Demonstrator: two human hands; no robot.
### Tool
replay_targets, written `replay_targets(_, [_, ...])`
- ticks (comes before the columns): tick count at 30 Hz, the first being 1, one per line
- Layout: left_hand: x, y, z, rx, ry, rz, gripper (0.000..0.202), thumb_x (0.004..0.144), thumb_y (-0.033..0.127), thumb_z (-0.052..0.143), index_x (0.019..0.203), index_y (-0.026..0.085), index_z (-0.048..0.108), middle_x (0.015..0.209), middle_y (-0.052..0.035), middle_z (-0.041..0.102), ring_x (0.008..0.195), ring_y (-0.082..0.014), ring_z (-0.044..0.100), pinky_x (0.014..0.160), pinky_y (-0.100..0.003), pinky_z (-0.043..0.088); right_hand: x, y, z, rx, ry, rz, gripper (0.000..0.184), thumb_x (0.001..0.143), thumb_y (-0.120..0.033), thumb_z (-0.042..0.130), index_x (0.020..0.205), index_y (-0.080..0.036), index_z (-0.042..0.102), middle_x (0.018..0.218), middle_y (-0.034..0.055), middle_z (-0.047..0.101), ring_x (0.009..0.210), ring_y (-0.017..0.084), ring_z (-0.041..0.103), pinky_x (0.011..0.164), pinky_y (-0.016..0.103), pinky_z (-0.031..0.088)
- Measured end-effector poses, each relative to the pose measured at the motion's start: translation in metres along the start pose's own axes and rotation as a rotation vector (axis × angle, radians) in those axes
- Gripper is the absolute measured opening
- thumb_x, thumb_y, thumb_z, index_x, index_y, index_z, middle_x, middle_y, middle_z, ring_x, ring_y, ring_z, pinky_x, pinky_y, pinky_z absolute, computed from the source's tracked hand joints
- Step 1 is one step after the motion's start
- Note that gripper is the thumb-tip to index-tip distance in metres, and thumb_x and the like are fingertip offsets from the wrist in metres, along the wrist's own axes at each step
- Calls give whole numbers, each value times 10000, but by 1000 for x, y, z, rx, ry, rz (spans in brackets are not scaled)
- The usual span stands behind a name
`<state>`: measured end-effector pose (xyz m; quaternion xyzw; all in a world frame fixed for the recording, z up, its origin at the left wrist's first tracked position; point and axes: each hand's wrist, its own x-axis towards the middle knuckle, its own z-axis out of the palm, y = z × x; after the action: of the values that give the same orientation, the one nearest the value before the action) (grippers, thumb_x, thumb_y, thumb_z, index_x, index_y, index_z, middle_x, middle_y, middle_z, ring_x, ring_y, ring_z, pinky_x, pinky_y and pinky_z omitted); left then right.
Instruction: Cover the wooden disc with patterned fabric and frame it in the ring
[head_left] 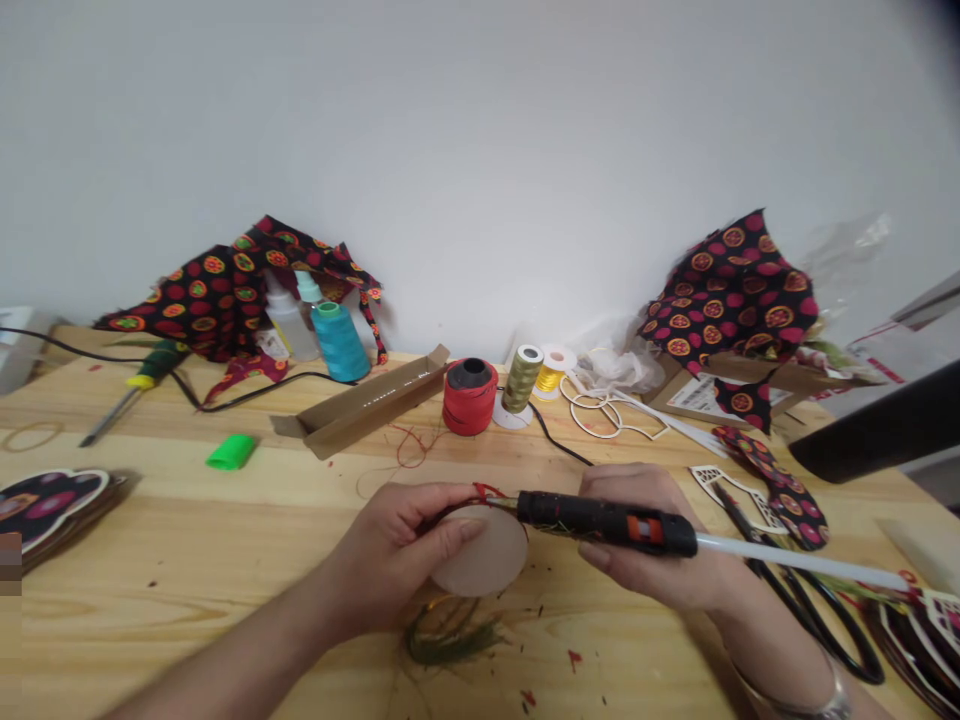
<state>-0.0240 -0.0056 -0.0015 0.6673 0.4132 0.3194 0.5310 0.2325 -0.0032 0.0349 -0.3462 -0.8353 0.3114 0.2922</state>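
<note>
Whitish and round, a disc [484, 560] sits at the lower centre of the frame, pinched between the thumb and fingers of our left hand [409, 540], whose forearm slants up from the bottom left. Our right hand [664, 580], reaching in from the lower right, is wrapped around a black glue gun [592, 520]. We aim its nozzle [504, 503] leftward at the disc's upper rim, beside red thread [481, 489]; we cannot tell whether it touches.

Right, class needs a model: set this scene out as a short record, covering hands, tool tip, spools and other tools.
Left hand: holds disc
Right hand: holds glue gun
Gun tip: at disc's far edge, by red thread; contact unclear
Spools: red, olive, yellow, blue
Other tools: screwdriver at left, scissors at right
</note>
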Motion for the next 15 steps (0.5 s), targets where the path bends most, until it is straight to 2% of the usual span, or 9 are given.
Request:
replay_targets(5, [1,0,2,-51,6,-10,259,863,299,611,1095,272,724,1033,-3,767,878,-193,691,733,-249,546,0,1,1,0,-9,-2,252,793,-316,581,604,-197,465,572,-17,483,506,105,434,467,234,312])
replay_targets(15, [0,-2,2,-5,-14,18,259,876,280,598,1104,275,720,1017,8,769,861,-181,688,726,-233,539,0,0,3,15,-21,-13,263,796,-327,571,599,-190,464,563,-18,462,508,96,411,477,234,299])
